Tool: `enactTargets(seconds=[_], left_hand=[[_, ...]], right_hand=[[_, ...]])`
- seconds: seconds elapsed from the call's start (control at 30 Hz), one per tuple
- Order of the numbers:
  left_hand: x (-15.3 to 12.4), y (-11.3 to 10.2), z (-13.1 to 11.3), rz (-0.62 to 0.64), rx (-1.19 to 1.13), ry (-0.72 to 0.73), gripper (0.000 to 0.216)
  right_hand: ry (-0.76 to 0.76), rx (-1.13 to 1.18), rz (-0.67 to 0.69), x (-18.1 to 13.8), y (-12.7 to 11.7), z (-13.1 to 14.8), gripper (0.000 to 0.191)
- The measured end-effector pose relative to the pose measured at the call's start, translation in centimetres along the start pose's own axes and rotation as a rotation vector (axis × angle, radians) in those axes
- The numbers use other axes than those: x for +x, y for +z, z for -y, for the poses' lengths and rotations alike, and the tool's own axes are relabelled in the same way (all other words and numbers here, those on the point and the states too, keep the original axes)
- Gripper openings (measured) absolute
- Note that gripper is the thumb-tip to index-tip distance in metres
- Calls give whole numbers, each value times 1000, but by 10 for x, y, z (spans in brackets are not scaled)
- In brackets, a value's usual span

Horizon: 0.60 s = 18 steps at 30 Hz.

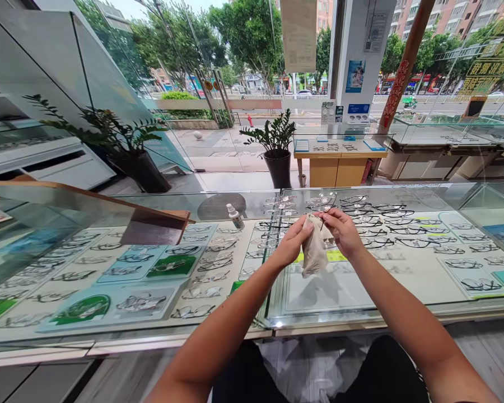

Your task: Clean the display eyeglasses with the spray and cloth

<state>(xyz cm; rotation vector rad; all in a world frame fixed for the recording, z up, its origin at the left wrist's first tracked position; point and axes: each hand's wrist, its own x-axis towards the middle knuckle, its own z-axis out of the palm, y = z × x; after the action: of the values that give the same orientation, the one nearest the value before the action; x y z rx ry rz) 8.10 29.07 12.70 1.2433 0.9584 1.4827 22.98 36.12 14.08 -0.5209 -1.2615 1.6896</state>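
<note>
Both my hands meet above a glass display counter (361, 305). My left hand (293, 242) pinches a beige cleaning cloth (315, 252) that hangs down between the hands. My right hand (341, 230) is closed on the cloth's top, where a dark thin frame of a pair of glasses (326, 210) sticks out, mostly wrapped in the cloth. A small white spray bottle (235, 216) lies on the glass to the left, apart from both hands.
Under the glass lie several rows of spectacle frames (382, 215). A wooden-edged raised case (151, 215) stands at the left. Two potted plants (277, 145) stand on the floor beyond, beside another display table (340, 159) and street windows.
</note>
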Motion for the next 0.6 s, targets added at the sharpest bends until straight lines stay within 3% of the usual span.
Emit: enactTargets(seconds=[0.13,0.4,0.6], left_hand=[[-2,0,-1,32,10,4,59],[-2,4,3,-187,84,-15,64],[3,3,9,-193,134,40,66]], right_hand=[[10,24,0,0,-1,1,32],[-43,-33,108,-1,0,-8,37],[-93,-102,103,0,-5,-6,34]])
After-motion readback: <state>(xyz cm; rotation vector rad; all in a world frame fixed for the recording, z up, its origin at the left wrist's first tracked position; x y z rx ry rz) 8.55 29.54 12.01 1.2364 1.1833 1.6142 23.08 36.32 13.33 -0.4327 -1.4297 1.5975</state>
